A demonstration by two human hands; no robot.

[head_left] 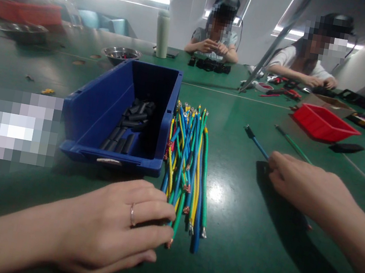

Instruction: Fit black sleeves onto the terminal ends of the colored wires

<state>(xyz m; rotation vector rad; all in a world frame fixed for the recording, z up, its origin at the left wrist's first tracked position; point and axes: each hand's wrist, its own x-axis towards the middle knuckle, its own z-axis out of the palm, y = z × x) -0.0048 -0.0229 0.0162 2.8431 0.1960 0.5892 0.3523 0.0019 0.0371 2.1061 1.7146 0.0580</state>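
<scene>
A pile of blue, green and yellow cables (196, 158) lies beside the blue bin, some ends showing bare copper and others metal lugs. My left hand (121, 224), a ring on one finger, reaches over the near end of the pile. Its fingers are stretched out, with the tips at the cables. On the right, my right hand (299, 176) pinches a blue cable (259, 146) that has a black sleeve on its far end. Just beyond that hand, a green cable (294, 144) rests on the table. Black sleeve pieces (133, 116) lie inside the blue bin (135, 162).
A red tray (328, 127) stands at the right, near a cardboard box (329, 105). Metal bowls (121, 53) and a pale green bottle (162, 34) are farther back. Two people (218, 34) work across the green table (229, 192). A slanted metal pole (276, 42) rises at the back.
</scene>
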